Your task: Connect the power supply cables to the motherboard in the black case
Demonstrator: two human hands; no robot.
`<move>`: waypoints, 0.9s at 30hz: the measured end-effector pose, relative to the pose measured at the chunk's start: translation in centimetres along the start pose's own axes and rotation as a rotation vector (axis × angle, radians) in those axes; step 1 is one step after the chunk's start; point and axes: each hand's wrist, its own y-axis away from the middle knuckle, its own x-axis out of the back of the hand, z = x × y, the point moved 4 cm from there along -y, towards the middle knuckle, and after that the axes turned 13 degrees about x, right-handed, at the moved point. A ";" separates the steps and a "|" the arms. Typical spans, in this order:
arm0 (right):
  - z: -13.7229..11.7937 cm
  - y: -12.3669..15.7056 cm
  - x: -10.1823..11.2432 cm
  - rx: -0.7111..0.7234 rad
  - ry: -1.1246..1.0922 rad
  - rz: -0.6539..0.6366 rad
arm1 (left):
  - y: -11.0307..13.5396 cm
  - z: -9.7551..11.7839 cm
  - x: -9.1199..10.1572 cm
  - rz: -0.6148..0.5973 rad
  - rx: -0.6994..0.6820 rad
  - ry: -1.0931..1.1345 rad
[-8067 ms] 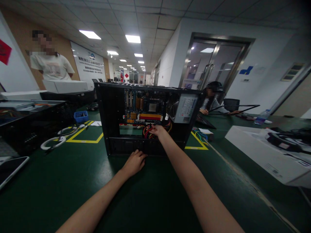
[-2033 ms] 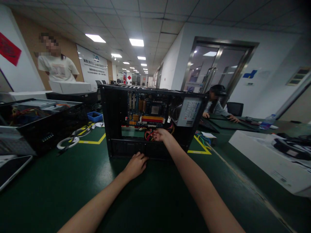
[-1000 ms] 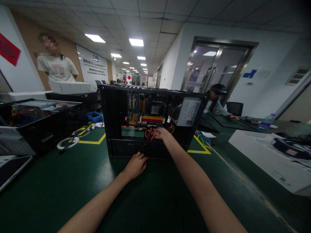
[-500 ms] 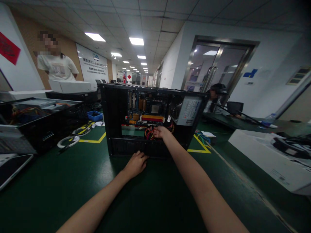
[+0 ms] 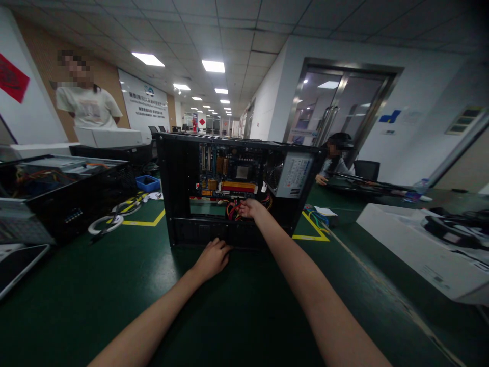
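An open black computer case [image 5: 179, 204] stands upright before me on the green table. Inside it I see a motherboard [image 5: 214, 168] with red and yellow memory slots, and a power supply [image 5: 294, 176] at the upper right. My right hand [image 5: 248, 208] reaches into the case, its fingers closed round a bundle of coloured power cables [image 5: 231, 210]. Part of the bundle is hidden behind the fingers. My left hand [image 5: 212, 256] lies at the case's bottom edge, fingers stretched out and touching the lower panel, with nothing held.
Another opened computer case [image 5: 87, 204] lies at the left, near a blue tray [image 5: 148, 183] and a coiled white cable [image 5: 105, 224]. At the right is a white box [image 5: 405, 252] with black cables on top. Two people, one standing [image 5: 89, 108] and one seated [image 5: 336, 158], are beyond.
Both my hands stay almost in place. The view shifts slightly. At the right, the seated person's hand now shows near the edge of the case.
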 end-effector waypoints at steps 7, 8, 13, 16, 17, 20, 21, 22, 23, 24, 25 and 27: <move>0.0 0.2 -0.1 0.015 -0.015 -0.048 | 0.0 0.1 0.1 -0.009 0.009 -0.001; 0.0 0.3 -0.1 0.019 -0.016 -0.059 | 0.0 0.1 0.1 -0.007 0.008 0.001; -0.1 0.5 -0.1 0.023 -0.005 -0.075 | 0.0 0.0 0.0 -0.006 0.007 -0.008; -0.1 0.6 -0.1 0.024 0.002 -0.076 | 0.0 0.1 0.2 -0.006 -0.001 -0.005; -0.1 0.6 -0.1 0.024 0.005 -0.077 | 0.0 0.1 0.3 -0.004 -0.003 -0.002; -0.2 0.8 -0.1 0.027 0.008 -0.077 | 0.0 0.2 0.4 -0.002 0.000 -0.002; -0.2 0.8 -0.2 0.029 0.007 -0.075 | 0.0 0.2 0.4 -0.004 0.002 -0.004; -0.2 0.9 -0.2 0.034 0.005 -0.073 | 0.0 0.2 0.4 -0.006 0.003 -0.006; -0.2 0.9 -0.2 0.036 0.004 -0.072 | 0.0 0.2 0.3 -0.008 0.004 -0.007; -0.2 0.9 -0.2 0.038 0.004 -0.071 | 0.0 0.2 0.3 -0.009 0.005 -0.006; -0.2 1.0 -0.2 0.040 0.004 -0.072 | 0.0 0.2 0.3 -0.011 0.007 -0.005; -0.2 1.0 -0.2 0.046 0.008 -0.078 | 0.0 0.2 0.2 -0.013 0.010 -0.001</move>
